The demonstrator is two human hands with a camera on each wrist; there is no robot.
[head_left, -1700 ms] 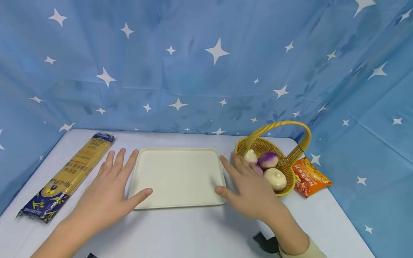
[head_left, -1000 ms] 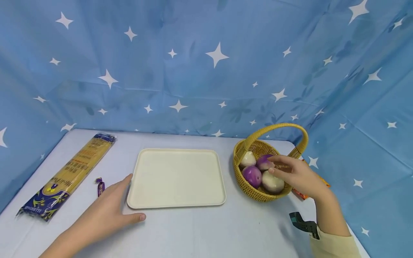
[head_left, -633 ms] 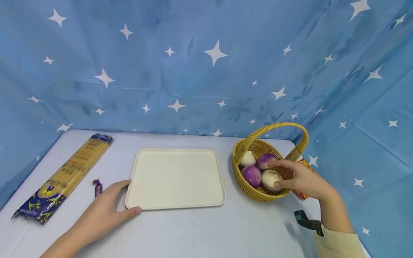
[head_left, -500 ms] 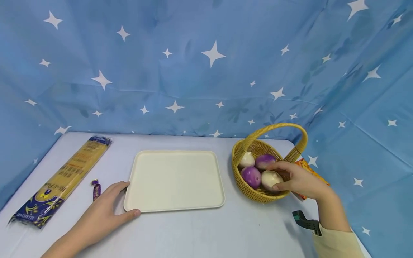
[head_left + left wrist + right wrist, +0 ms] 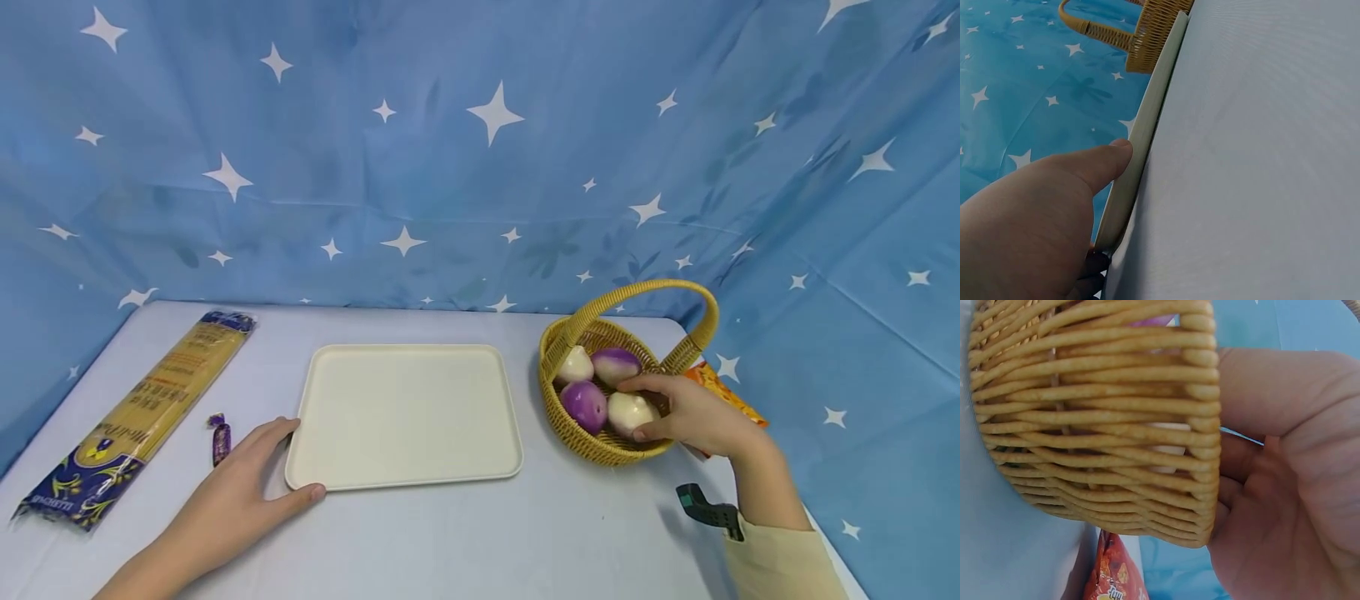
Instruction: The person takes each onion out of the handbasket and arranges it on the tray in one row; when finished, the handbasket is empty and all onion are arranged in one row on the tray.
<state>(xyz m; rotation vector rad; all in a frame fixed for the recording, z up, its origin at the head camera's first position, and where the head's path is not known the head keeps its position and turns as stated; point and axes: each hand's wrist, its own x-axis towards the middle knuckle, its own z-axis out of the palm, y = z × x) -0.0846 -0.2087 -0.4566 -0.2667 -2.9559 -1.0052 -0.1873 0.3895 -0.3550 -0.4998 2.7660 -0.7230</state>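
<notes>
A cream tray point(image 5: 405, 412) lies in the middle of the white table point(image 5: 480, 533). My left hand point(image 5: 273, 467) rests flat at its front left corner, thumb along the front rim and fingers along the left side; the left wrist view shows the thumb point(image 5: 1107, 159) against the tray's rim point(image 5: 1147, 125). My right hand point(image 5: 647, 408) reaches into a wicker basket point(image 5: 600, 450) and curls round a white turnip point(image 5: 622, 410). A purple turnip point(image 5: 583, 404) and two more turnips lie beside it. In the right wrist view the basket's wall point(image 5: 1097, 425) hides most of the contents.
A long spaghetti pack point(image 5: 135, 412) lies at the table's left, with a small purple candy point(image 5: 219, 437) between it and my left hand. An orange snack packet point(image 5: 723, 398) sits behind the basket on the right. Blue star-patterned cloth point(image 5: 480, 167) hangs behind and at both sides.
My right hand left the tray's right edge, went into the basket and curled round the white turnip. My left hand slid back to the tray's front left corner, uncovering the candy.
</notes>
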